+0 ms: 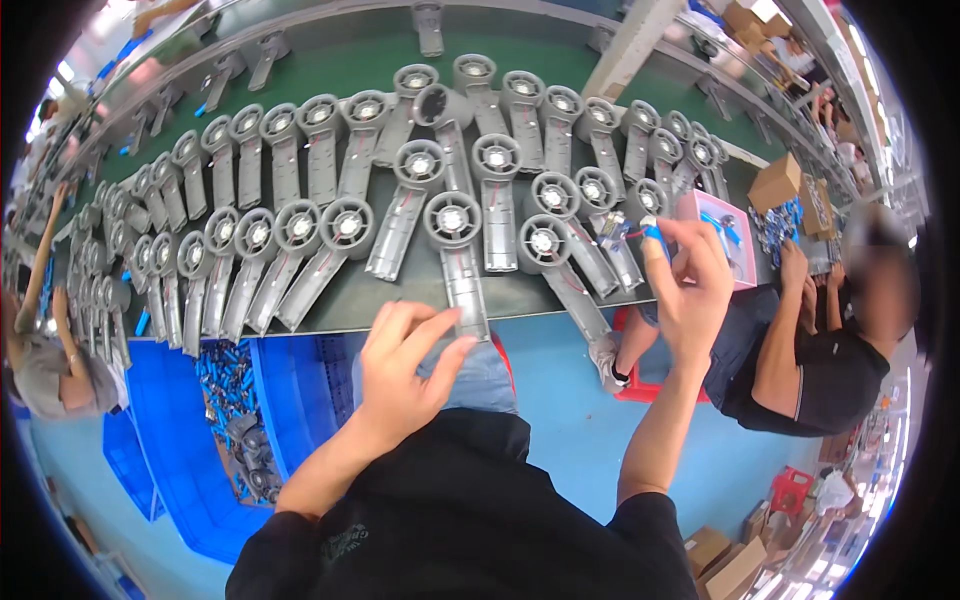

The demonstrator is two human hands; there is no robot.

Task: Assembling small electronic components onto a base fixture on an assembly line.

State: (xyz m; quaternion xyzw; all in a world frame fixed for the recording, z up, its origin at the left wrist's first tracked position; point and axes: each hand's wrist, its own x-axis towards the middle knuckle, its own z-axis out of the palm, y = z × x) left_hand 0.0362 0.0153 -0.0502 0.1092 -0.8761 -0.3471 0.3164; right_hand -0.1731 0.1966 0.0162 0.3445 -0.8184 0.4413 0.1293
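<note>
My left hand (405, 365) is at the lower end of a grey fan half-shell (464, 285), thumb and fingers apart. Its fingertips overlap the handle's end; whether they touch it I cannot tell. That shell has a round ringed head and an open handle trough pointing toward me. On the right, my right hand (692, 285) is closed in a pinch on a small blue cylinder, which looks like a battery cell (654, 236). Red wiring and a small silvery part (612, 230) appear beside the cylinder, above another fan shell (595, 190).
Rows of similar grey shells (347, 228) cover the bench (370, 310). A pink box (745, 265) with blue parts stands at right, near a seated co-worker (820, 370). Blue bins (175, 440) of parts stand below left. Beyond the bench runs a green conveyor (340, 70).
</note>
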